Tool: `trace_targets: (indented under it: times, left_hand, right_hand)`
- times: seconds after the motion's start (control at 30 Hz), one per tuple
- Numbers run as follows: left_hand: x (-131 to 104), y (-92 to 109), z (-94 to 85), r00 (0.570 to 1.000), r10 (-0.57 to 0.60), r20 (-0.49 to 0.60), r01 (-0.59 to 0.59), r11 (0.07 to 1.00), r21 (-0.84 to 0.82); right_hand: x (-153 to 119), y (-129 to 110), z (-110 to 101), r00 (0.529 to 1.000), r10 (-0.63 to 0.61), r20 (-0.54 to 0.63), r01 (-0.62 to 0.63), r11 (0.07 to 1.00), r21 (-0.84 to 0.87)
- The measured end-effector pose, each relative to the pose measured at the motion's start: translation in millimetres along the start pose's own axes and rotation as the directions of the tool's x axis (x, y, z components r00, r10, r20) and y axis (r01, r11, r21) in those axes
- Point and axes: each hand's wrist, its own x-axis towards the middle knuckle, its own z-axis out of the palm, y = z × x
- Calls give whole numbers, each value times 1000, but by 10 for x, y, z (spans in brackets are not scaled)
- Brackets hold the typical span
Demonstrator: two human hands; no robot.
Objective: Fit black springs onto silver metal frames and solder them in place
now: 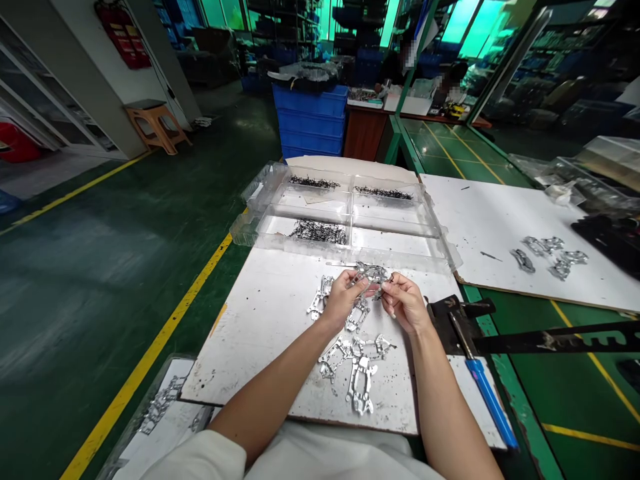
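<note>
Silvery metal frame [371, 272], seemingly light, stiff and perhaps slick, sits above the worktop [260, 320] beside a clear tray [395, 259]; its outer edges offer the surest hold; the left hand [343, 300] pinches one end; the right hand [407, 303] nearly closes at the other, its exact grip unclear.

Green-tinted daylight glows through the far windows [470, 27], nearly washed out, while the shelving [273, 27] around them sinks into near-black. The white bench [260, 313] is evenly lit with soft shadows. The green floor [100, 247] carries hazy glare. Edges stretch and tilt; distant detail is soft.
</note>
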Motion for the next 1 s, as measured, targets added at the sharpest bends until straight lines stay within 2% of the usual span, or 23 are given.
trace_targets:
  times: [0.2, 0.33, 0.47, 0.6, 0.67, 0.8, 1.0]
  left_hand:
    - [-1, -6, -15, 998, 11, 66, -23, 984, 177]
    - [8, -12, -35, 997, 4, 73, -22, 969, 246]
    - [12, -34, -38, 999, 49, 17, -52, 969, 243]
    - [-15, -36, -19, 995, 93, 40, -100, 969, 227]
    - [-37, -22, -6, 989, 141, 33, -145, 952, 270]
    - [-66, 13, 9, 966, 254, 52, -253, 881, 400]
    - [-34, -40, -7, 973, 208, 100, -230, 900, 371]
  right_hand:
    - [4, -4, -12, 1000, -14, -16, 14, 1000, 3]
    - [6, -12, -14, 991, -95, -99, 93, 995, -22]
    - [1, -21, 14, 946, -263, -192, 252, 965, -79]
    - [-6, -1, 67, 895, -376, -240, 355, 926, -127]
    - [-8, 18, 96, 899, -373, -231, 347, 926, -145]
    - [-7, 51, 139, 944, -283, -171, 266, 957, -116]
    - [-9, 60, 170, 965, -222, -141, 215, 975, -59]
